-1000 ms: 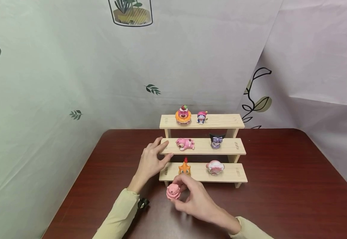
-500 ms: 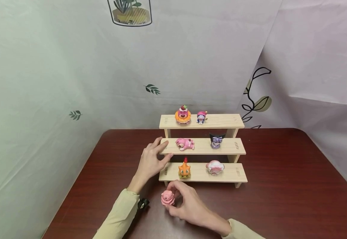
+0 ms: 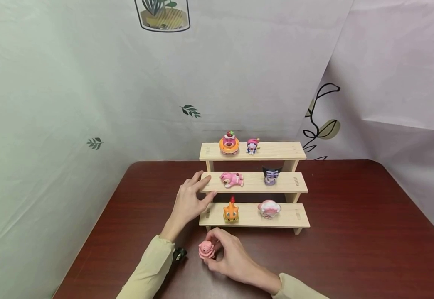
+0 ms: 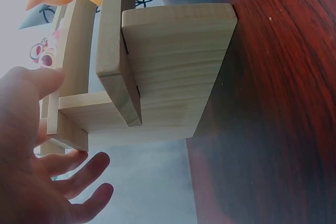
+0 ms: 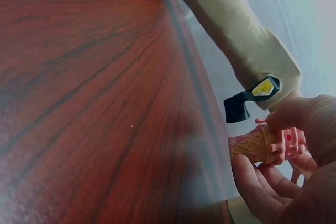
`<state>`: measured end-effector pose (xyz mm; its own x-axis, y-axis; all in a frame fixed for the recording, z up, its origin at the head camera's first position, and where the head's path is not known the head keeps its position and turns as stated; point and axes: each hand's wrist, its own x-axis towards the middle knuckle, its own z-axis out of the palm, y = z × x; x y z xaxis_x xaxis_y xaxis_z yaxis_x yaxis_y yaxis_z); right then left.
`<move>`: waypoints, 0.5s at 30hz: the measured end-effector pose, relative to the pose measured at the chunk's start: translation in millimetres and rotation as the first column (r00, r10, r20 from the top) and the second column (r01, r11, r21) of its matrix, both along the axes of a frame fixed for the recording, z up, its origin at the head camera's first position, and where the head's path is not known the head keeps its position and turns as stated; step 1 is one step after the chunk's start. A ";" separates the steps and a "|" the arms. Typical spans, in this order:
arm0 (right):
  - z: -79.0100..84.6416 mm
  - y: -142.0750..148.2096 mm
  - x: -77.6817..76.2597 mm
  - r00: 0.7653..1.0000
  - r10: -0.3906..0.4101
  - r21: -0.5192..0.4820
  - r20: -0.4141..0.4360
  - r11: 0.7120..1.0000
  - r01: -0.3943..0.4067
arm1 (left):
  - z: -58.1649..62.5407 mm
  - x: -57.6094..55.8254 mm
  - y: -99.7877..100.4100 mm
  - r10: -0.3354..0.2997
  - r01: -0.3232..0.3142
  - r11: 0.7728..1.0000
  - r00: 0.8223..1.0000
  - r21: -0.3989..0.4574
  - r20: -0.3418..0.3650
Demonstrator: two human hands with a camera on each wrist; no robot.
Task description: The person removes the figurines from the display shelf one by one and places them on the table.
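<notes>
My right hand (image 3: 235, 258) pinches a pink ice-cream-cone figurine (image 3: 206, 250) in front of the bottom step's left end. In the right wrist view the waffle cone (image 5: 254, 145) and its pink top show between thumb and fingers, the cone end towards the dark red table. At the left end of the middle step, my left hand (image 3: 190, 200) grips the three-step wooden display shelf (image 3: 254, 182). Its thumb lies on the front edge in the left wrist view, the index finger partly hidden behind the board.
Two figurines stand on each step, among them an orange one (image 3: 231, 212) and a pink-and-white one (image 3: 269, 209) at the bottom. A black wrist mount (image 3: 180, 254) juts from my left sleeve. Bare dark red table (image 3: 359, 224) lies right of the shelf; a cloth hangs behind.
My right hand has moved left and a little towards me with the figurine, uncovering the orange figurine's lower part. The left hand has stayed on the shelf.
</notes>
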<state>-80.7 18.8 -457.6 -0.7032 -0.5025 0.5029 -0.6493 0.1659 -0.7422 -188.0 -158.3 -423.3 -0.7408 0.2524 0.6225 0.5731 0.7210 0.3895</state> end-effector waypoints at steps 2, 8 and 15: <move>-1.2 -1.6 -0.6 1.000 -0.002 0.006 0.003 1.000 0.002 | 0.1 -0.1 0.0 -0.001 0.001 1.000 1.000 0.001 0.000; -4.7 -6.4 -1.7 1.000 0.000 0.027 0.005 1.000 0.000 | -0.4 0.4 -0.2 -0.005 0.005 1.000 1.000 0.000 0.001; -7.4 -11.0 -2.4 1.000 0.007 0.018 -0.007 1.000 -0.007 | 0.0 0.0 -0.5 -0.005 0.005 1.000 1.000 0.000 0.012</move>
